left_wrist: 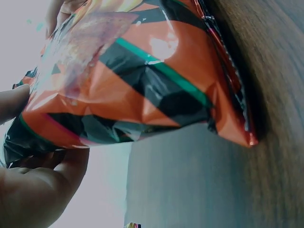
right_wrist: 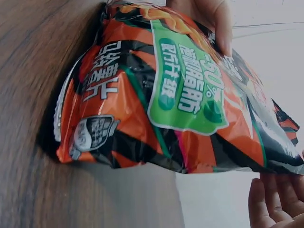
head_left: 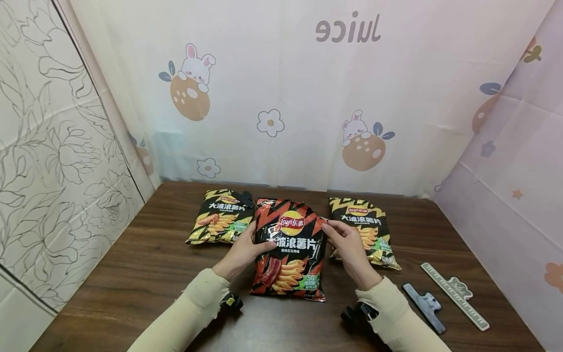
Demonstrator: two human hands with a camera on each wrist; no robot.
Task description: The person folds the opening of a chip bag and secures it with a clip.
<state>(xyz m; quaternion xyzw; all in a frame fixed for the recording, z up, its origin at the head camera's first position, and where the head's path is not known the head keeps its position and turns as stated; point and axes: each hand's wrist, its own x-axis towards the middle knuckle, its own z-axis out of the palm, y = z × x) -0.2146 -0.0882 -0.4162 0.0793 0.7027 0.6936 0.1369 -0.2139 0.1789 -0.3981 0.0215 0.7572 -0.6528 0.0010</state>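
Note:
A red and black bag of Lay's chips (head_left: 288, 274) stands tilted in the middle of the table, its bottom edge on the wood. My left hand (head_left: 241, 252) grips its left side, the thumb on the front and the fingers behind. At the upper right edge, my right hand (head_left: 352, 249) pinches the bag between thumb and fingers. The left wrist view shows the left thumb (left_wrist: 14, 102) pressing the foil. Several curled right fingers (right_wrist: 280, 194) appear under the bag in the right wrist view. The bag's back is hidden in the head view.
Behind on the left lies a yellow and black chip bag (head_left: 215, 220) with a black clip (head_left: 245, 198) on its top corner. Another yellow bag (head_left: 358, 220) lies behind on the right. A grey clip (head_left: 423, 305) and a longer pale clip (head_left: 457, 297) lie at the right.

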